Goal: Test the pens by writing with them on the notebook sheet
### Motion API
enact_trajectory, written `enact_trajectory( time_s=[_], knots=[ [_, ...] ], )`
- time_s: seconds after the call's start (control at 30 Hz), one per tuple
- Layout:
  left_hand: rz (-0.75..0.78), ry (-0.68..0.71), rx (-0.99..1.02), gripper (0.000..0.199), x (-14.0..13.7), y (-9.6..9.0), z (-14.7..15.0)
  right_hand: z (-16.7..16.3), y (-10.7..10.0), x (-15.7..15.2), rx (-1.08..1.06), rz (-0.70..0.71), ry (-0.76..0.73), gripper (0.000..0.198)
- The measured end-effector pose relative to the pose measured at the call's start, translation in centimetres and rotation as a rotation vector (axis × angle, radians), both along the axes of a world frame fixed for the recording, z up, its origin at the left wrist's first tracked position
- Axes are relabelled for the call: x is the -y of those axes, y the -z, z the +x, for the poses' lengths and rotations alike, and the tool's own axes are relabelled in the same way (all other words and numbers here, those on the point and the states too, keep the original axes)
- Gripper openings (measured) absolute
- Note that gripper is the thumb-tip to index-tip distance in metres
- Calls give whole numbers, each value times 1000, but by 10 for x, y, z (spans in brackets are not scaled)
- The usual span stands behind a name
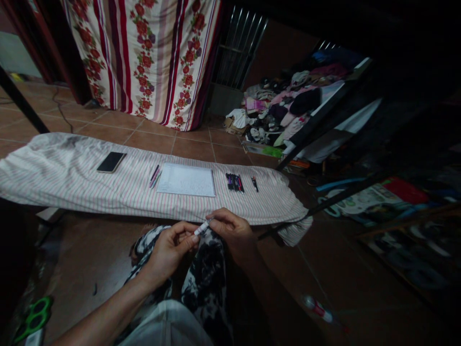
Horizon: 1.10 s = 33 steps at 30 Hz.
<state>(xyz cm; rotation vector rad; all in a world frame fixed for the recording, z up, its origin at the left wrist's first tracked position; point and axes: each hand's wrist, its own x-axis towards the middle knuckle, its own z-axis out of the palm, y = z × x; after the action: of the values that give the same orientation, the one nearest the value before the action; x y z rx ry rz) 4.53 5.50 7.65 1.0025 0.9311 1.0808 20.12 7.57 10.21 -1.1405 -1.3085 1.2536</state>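
Note:
Between my two hands is a small white pen-like tube (201,228) with dark print, held above my lap; its exact kind is not clear. The lower end sits in the closed fingers of my left hand (171,247). At the upper, narrower end, my right hand (232,233) pinches with thumb and fingers, partly hiding that tip. Beyond them, a spiral notebook (186,179) lies open at a page with faint marks on a striped cloth (140,194). Several pens (235,183) are lined up right of it, with a small dark-and-red item (254,183) farther right.
A few slim pens (154,176) lie left of the notebook, and a phone (111,162) farther left. On the floor are a plastic bottle (317,308) at right and green-handled scissors (34,317) at left. A heap of clothes (284,103) stands behind, near a flowered curtain (144,57).

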Motion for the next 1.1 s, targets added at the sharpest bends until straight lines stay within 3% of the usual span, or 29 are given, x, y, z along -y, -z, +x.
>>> enact_trajectory(
  time_s=[0.23, 0.53, 0.77, 1.0, 1.1],
  knots=[
    [-16, 0, -18, 23, 0, -1, 0, -3, 2, 3, -43, -98, -3, 18],
    [-1, 22, -42, 24, -1, -1, 0, 1, 2, 0, 94, 101, -30, 14],
    [1, -3, -18, 23, 0, 1, 1, -1, 4, 0, 17, 35, 7, 8],
    [-22, 1, -16, 24, 0, -2, 1, -2, 5, 2, 9, -55, -3, 18],
    [-39, 11, -23, 24, 0, -2, 0, -1, 5, 3, 56, -33, -10, 21]
  ],
)
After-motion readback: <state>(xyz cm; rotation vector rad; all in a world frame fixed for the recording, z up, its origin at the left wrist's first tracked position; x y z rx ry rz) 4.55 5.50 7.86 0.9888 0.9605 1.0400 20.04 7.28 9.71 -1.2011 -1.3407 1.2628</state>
